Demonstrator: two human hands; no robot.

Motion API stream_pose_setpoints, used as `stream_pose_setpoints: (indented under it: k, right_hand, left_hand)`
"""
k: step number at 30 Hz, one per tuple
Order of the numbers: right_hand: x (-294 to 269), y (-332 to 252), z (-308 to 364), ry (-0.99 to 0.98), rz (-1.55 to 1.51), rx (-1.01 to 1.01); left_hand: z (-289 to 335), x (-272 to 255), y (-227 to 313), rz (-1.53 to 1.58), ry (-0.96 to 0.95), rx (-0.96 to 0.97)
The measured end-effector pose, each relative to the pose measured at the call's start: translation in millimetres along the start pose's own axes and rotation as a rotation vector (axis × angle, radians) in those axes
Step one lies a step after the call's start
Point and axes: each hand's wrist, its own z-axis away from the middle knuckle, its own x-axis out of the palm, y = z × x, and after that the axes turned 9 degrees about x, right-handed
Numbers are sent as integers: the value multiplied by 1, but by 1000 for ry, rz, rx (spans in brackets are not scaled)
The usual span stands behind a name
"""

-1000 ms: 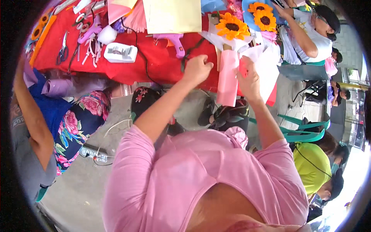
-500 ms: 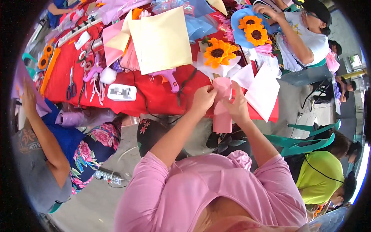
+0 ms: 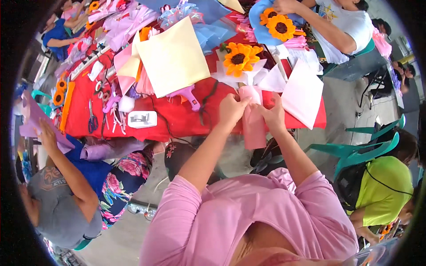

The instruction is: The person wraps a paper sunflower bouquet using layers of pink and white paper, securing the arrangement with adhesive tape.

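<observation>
Between my hands hangs a long strip of pink wrapping paper (image 3: 254, 133), its lower end below the table's front edge. My left hand (image 3: 232, 110) pinches the strip's upper left side between thumb and fingers. On the other side my right hand (image 3: 273, 115) has its thumb pressed on the paper and its fingers curled at the edge. Just beyond the strip, an orange felt sunflower (image 3: 240, 59) with a brown centre lies on white paper. A folded sheet of pale pink paper (image 3: 306, 94) lies to the right of my right hand.
On the red-covered table (image 3: 177, 119) lie cream sheets (image 3: 173, 57), a purple glue gun (image 3: 186, 95), a white tape dispenser (image 3: 142, 119), scissors (image 3: 92, 120) and loose cables. People sit left, right and across, one handling sunflowers (image 3: 281, 28). A green chair (image 3: 346, 153) stands at the right.
My hands have come closer together on the pink strip, with my right thumb now pressed on it. The whole view has shifted slightly, and the person at left has lowered a purple sheet.
</observation>
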Motion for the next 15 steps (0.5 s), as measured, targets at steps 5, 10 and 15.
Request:
stream_pose_setpoints:
  k: [5, 10, 15]
  right_hand:
    - [-8, -7, -14, -196, -140, 169]
    - [0, -11, -10, -92, -106, 167]
    - [-3, -20, -4, -194, -288, 244]
  left_hand:
    - [-7, 2, -11, 96, -36, -6]
    - [-8, 1, -12, 258, -44, -97]
    - [-15, 5, -26, 276, -14, -97]
